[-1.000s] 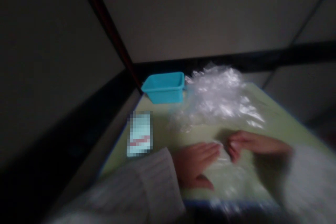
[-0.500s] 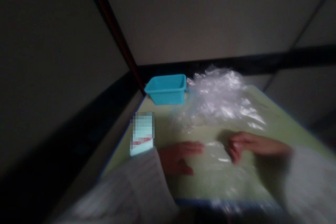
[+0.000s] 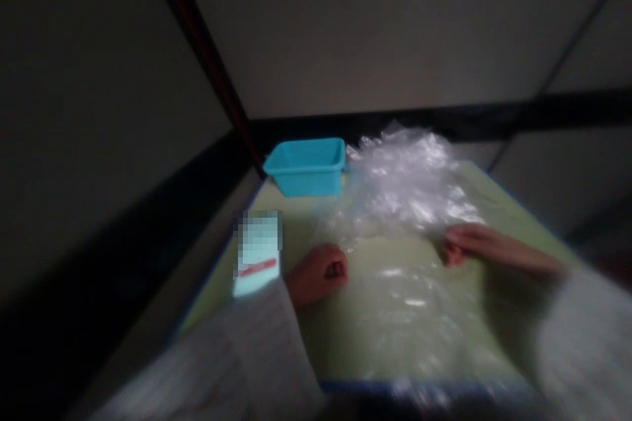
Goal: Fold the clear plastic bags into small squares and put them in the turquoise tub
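Observation:
My left hand [image 3: 320, 273] is curled into a loose fist on the table, left of a flat clear plastic bag [image 3: 409, 322]. A dark hollow shows inside its fingers, and I see nothing held there. At the front right edge of a heap of crumpled clear plastic bags [image 3: 407, 177], my right hand [image 3: 461, 243] has its fingers bent and pressed together. Whether it grips a bag's edge is too dim and blurred to tell. The flat bag lies between my forearms and reaches over the table's front edge.
A turquoise plastic basin [image 3: 309, 181] stands at the back left, beside the heap. On the left edge lies a bright phone-like panel [image 3: 259, 256], partly pixelated. The pale green table [image 3: 340, 348] has a blue rim, with walls behind and to the left.
My left hand has gone from stretched fingers to a curled fist and drawn slightly left. My right hand has moved away from me, from the flat bag to the heap's edge.

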The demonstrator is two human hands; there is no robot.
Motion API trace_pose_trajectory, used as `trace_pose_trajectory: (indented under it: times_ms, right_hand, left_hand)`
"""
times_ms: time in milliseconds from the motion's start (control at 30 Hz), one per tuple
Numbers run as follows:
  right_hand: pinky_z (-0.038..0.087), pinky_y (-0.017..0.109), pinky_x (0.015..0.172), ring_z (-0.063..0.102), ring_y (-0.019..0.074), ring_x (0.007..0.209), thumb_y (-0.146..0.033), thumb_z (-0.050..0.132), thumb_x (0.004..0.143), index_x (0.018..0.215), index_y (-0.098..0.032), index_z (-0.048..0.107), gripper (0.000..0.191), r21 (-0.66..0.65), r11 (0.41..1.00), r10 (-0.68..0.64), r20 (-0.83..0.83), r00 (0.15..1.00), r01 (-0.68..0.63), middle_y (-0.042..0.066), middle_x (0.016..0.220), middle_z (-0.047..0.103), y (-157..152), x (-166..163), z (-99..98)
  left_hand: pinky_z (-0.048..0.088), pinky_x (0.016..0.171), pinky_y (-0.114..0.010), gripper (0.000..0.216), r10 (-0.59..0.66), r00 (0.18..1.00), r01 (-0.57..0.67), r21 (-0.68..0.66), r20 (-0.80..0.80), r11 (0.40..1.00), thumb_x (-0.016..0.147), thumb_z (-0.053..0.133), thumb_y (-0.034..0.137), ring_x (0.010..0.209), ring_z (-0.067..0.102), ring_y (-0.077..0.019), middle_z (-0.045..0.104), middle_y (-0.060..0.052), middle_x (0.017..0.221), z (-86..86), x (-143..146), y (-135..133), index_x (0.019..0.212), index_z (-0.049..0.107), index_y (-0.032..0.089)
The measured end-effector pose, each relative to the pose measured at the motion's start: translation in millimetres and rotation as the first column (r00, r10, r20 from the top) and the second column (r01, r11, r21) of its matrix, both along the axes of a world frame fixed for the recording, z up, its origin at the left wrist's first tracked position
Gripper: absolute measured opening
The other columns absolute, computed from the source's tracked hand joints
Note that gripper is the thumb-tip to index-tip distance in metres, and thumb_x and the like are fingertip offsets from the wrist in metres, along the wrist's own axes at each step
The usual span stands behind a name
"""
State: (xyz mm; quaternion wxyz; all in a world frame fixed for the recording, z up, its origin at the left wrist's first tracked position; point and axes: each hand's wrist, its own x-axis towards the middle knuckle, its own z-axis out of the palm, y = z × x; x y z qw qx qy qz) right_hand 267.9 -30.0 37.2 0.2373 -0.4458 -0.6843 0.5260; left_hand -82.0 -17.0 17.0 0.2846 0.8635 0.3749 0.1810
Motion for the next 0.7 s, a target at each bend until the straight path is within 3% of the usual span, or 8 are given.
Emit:
trace_pose_trajectory:
  times_ms: [700]
  right_hand:
    - [0.049,0.035,0.076,0.062,0.0171,0.080,-0.052,0.059,0.082,0.084,-0.016,0.067,0.037,0.040,0.995,-0.093,0.020,0.995,0.092,0.006,0.083,0.069,-2,-2,11.3]
  left_hand:
    - [0.041,0.068,-0.027,0.013,0.178,0.984,-0.176,0.120,-0.003,0.977,0.083,0.046,0.015,0.075,0.051,-0.0158,0.053,-0.002,0.078,-3.5,0,4,0.071,0.053,0.016]
